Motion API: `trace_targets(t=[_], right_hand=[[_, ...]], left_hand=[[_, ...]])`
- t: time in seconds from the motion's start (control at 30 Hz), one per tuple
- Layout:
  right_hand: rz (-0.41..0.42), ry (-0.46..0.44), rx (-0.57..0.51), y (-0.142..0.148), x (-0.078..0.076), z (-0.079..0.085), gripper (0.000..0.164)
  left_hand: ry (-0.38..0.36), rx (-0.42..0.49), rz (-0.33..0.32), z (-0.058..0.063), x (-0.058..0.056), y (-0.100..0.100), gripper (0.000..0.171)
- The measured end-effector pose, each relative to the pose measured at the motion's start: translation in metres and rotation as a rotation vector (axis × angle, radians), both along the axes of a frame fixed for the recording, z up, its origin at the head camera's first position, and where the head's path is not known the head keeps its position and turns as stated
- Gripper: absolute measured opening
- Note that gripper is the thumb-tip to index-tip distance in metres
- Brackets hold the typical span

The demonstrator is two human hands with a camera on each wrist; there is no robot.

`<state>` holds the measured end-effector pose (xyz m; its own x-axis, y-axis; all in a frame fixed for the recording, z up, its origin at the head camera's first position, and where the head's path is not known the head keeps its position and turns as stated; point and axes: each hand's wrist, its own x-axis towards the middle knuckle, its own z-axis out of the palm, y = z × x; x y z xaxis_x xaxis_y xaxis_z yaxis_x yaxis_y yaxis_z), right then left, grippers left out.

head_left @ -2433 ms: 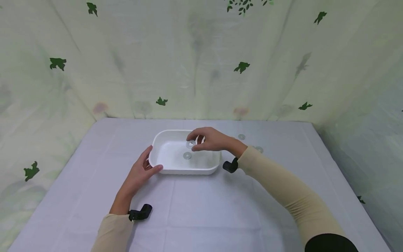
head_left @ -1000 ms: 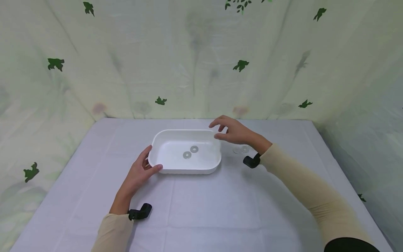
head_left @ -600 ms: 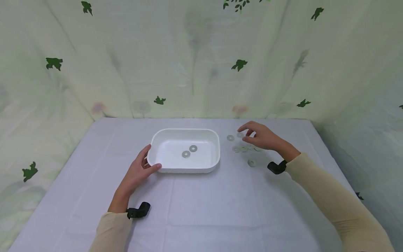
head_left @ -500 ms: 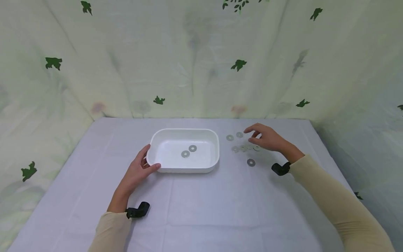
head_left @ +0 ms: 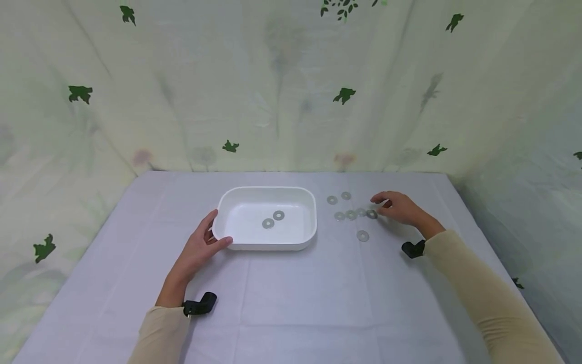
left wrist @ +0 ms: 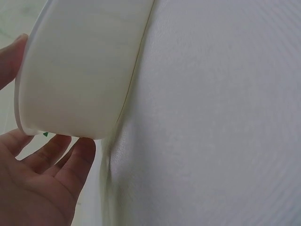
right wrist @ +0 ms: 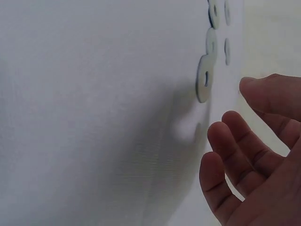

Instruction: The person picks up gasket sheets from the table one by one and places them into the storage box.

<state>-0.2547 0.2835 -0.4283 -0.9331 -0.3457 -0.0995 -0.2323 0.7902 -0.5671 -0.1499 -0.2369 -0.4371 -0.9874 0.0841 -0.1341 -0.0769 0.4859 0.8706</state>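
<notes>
In the head view, my left hand (head_left: 198, 251) grips the left end of a white plastic tray (head_left: 259, 247), thumb over the rim. Its fingers curl against the tray's outer wall (left wrist: 80, 84) in the left wrist view. Two flat metal washers (head_left: 265, 223) lie inside the tray. Several more washers are scattered on the cloth to its right. My right hand (head_left: 402, 209) hovers at the right end of a row of them, fingers loosely bent, beside the rightmost washer (head_left: 369, 214). The right wrist view shows that washer (right wrist: 201, 89) apart from the fingertips, nothing held.
A white cloth covers the table (head_left: 291, 308). One washer (head_left: 359, 235) lies nearer the front and two others farther back. A leaf-patterned curtain (head_left: 282, 101) rises behind the table's back edge. Black wrist cameras (head_left: 200, 305) are strapped to both wrists.
The right hand held a washer over the tray, let it drop in, and moved right to the loose washers, then slightly farther right and lower. The left hand has kept its grip.
</notes>
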Motion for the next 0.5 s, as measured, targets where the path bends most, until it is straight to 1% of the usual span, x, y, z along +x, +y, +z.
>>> trace_targets(t=[0.2,0.3,0.43,0.5], right_hand=[[-0.04,-0.012,0.009,0.0,-0.001,-0.017,0.033],[-0.036,0.022,0.058,-0.003,-0.002,-0.024,0.03],[-0.017,0.068,0.124,-0.009,-0.004,-0.025,0.027],[-0.02,0.059,0.13,-0.01,-0.005,-0.025,0.027]], left_hand=[[-0.002,0.024,-0.004,-0.003,0.003,0.0,0.095],[-0.002,0.025,-0.005,-0.005,0.004,-0.001,0.094],[0.01,0.041,-0.011,-0.004,0.003,-0.001,0.094],[0.016,0.05,-0.013,-0.004,0.002,-0.001,0.094]])
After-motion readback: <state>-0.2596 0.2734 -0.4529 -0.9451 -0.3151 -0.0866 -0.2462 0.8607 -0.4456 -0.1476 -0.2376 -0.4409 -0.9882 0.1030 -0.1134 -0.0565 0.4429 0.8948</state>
